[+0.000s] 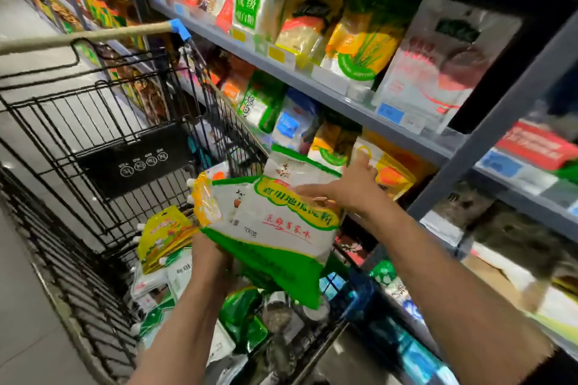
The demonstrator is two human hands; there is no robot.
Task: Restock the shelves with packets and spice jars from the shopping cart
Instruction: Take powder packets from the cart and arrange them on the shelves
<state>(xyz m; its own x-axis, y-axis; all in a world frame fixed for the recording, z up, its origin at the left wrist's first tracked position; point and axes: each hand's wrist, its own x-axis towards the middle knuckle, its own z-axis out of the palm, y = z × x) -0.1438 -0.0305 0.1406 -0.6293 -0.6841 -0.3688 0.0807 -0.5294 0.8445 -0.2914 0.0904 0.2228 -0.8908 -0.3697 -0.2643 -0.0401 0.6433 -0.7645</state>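
Observation:
A stack of green-and-white packets hovers above the black wire shopping cart, with a yellow packet at its left edge. My left hand grips the stack from below. My right hand lies on the top packet, fingers stretched left and thumb pointing up. More packets and spice jars lie in the bottom of the cart. The grey shelves on the right carry rows of packets.
The cart's padded handle crosses the upper left, ending in a blue cap. A grey shelf upright stands just right of my right arm. A tiled aisle floor runs along the left. Lower shelves hold more goods, blurred.

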